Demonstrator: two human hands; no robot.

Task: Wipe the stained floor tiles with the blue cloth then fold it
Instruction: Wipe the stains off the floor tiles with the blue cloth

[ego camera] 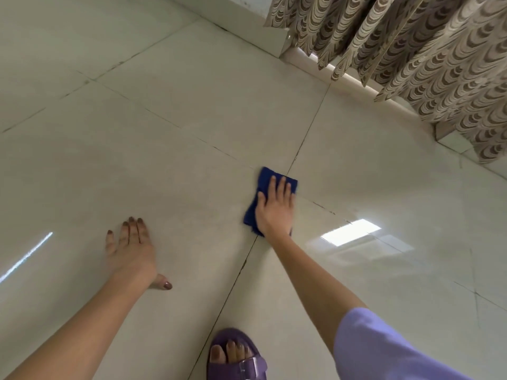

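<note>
A folded blue cloth lies flat on the glossy cream floor tiles, right where four tiles meet. My right hand presses palm-down on top of it, fingers stretched out, covering most of the cloth. My left hand hovers or rests flat over the tile to the left, fingers spread, holding nothing. Dark grout lines with small dirty marks run across the floor.
A patterned brown and cream curtain hangs at the upper right above a white skirting ledge. My foot in a purple sandal stands at the bottom centre. A bright light reflection lies on the tile to the right.
</note>
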